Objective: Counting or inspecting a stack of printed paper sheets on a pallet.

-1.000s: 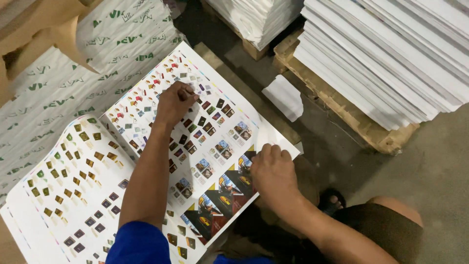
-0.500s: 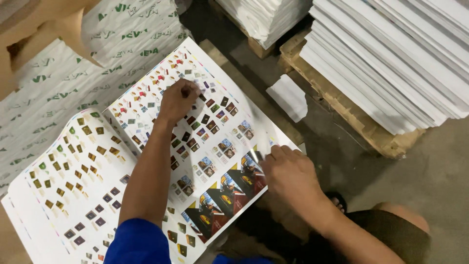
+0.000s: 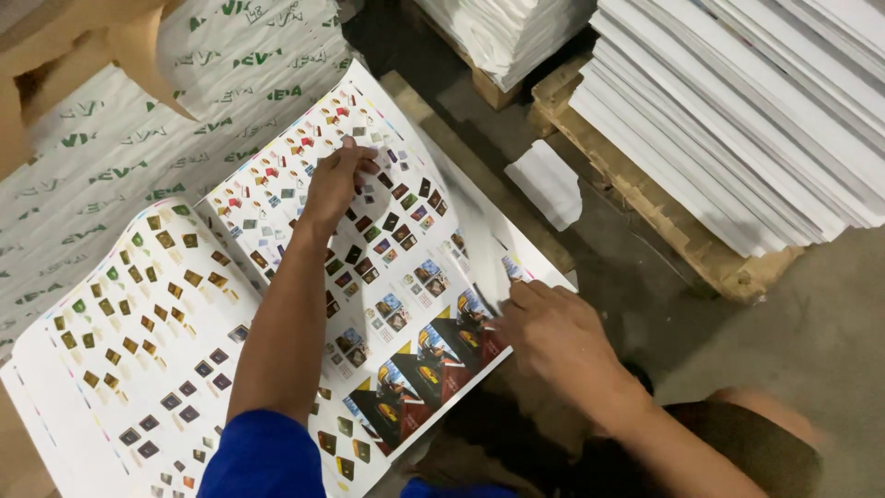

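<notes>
The left hand (image 3: 336,180) lies palm-down with its fingers curled, pressing on the upper part of a large printed sheet (image 3: 387,277) — it grips nothing, only bears on the paper. The blue sleeve (image 3: 263,456) of that arm shows at the bottom edge of the view. The right hand (image 3: 548,327) sits at the sheet's right edge, fingertips pinching or lifting the edge there (whether the paper is truly caught between the fingers cannot be told from this angle).

The sheet is glossy, covered in rows of small coloured squares, with darker picture panels towards its near corner. It curves up at the middle like an open fold, and its left half (image 3: 120,350) carries small yellow, green and dark diamonds on white. It rests on top of a stack wrapped in white paper with green lettering (image 3: 101,175), and a brown cardboard flap (image 3: 83,37) overhangs the upper left corner.

Further out to the right, tall piles of white sheets (image 3: 765,120) stand on a wooden pallet (image 3: 664,221); a small folded white piece (image 3: 548,184) lies on the dark floor between pallet and sheet. Another white pile (image 3: 507,32) sits at the top — well apart from both hands.
</notes>
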